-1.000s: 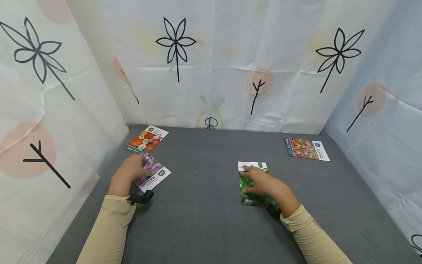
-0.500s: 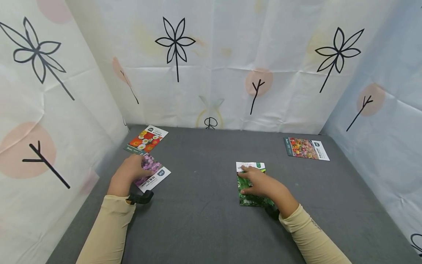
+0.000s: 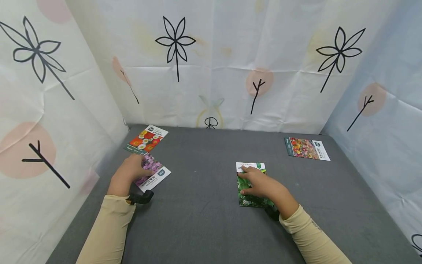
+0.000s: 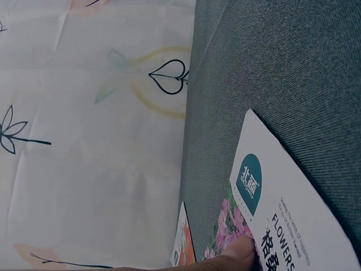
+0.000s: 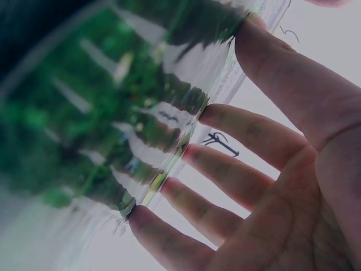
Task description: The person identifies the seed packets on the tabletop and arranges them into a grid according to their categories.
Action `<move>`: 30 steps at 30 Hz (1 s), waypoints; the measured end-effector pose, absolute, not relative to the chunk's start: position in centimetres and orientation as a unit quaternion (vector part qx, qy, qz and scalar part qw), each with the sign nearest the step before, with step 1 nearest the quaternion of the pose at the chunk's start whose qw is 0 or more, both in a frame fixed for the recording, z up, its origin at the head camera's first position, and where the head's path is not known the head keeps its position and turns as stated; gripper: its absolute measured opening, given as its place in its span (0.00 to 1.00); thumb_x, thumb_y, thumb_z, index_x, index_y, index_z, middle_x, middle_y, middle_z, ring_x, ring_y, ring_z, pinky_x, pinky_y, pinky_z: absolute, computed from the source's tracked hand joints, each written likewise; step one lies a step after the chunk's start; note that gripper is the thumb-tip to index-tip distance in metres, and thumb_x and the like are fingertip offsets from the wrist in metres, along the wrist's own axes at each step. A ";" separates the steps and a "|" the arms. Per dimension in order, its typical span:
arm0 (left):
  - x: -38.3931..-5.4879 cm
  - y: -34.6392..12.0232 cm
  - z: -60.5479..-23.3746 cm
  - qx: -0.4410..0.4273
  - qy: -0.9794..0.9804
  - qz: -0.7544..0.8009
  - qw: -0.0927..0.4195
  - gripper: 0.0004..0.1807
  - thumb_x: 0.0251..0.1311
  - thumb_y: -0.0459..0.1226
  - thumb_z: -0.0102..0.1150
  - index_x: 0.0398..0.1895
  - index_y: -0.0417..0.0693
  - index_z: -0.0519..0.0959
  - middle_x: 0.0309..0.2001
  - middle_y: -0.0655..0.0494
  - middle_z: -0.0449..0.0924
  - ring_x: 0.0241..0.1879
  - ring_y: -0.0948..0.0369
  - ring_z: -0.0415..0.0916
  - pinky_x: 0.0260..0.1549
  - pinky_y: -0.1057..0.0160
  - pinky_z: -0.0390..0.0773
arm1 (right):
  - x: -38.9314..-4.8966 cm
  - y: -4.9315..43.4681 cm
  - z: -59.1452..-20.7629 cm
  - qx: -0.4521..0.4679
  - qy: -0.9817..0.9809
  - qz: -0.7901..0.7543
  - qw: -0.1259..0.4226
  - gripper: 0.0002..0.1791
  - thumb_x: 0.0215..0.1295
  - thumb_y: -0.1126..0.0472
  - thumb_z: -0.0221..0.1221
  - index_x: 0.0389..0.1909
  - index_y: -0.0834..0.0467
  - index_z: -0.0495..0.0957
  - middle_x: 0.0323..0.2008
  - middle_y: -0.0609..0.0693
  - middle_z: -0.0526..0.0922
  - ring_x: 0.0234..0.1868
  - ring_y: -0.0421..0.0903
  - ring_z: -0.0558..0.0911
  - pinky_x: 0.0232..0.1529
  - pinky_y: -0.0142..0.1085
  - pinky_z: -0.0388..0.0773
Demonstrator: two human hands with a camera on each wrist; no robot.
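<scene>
Apparently steadying a green packet (image 3: pixel 248 200) on the table (image 3: pixel 197 220) with right hand (image 3: pixel 263 183) spread, and a purple packet (image 3: pixel 158 177) under left hand (image 3: pixel 129 171) (cannot tell whether pinched), likely needing light, even pressure next.

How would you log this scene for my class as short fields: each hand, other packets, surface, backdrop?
Left hand: touches the pink flower seed packet
Right hand: touches the green-leaf seed packet, fingers spread
Far left: orange-and-red flower seed packet
Far right: multicoloured flower seed packet
Surface: grey cloth
Backdrop: white fabric with plant drawings
</scene>
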State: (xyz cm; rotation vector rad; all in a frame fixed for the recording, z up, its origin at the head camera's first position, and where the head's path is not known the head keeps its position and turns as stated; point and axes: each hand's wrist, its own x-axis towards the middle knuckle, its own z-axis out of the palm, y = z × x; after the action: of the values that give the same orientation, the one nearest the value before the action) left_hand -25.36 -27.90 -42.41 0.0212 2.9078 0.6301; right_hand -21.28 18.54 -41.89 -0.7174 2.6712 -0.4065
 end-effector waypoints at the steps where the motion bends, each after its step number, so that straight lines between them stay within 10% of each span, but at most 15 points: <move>1: -25.4 -27.9 -42.4 0.007 0.974 0.211 0.083 0.38 0.58 0.45 0.76 0.63 0.25 0.75 0.59 0.26 0.78 0.57 0.34 0.77 0.58 0.33 0.78 | -21.3 18.5 -41.9 -0.253 0.941 -0.143 0.172 0.40 0.70 0.53 0.70 0.76 0.66 0.69 0.81 0.70 0.59 0.81 0.72 0.58 0.76 0.64 0.64; 30: -25.4 -27.3 -42.5 0.030 0.976 0.199 0.081 0.38 0.58 0.46 0.76 0.62 0.26 0.77 0.58 0.27 0.79 0.57 0.34 0.78 0.57 0.34 0.78 | -21.2 18.8 -42.1 -0.258 0.939 -0.148 0.171 0.39 0.70 0.52 0.70 0.76 0.65 0.70 0.81 0.70 0.59 0.81 0.72 0.58 0.76 0.64 0.63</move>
State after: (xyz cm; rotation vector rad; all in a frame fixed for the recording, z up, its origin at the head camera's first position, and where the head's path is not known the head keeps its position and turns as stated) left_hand -25.44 -27.31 -42.53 0.0902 2.9189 0.5938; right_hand -21.24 18.81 -42.05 -0.7322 2.6676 -0.4212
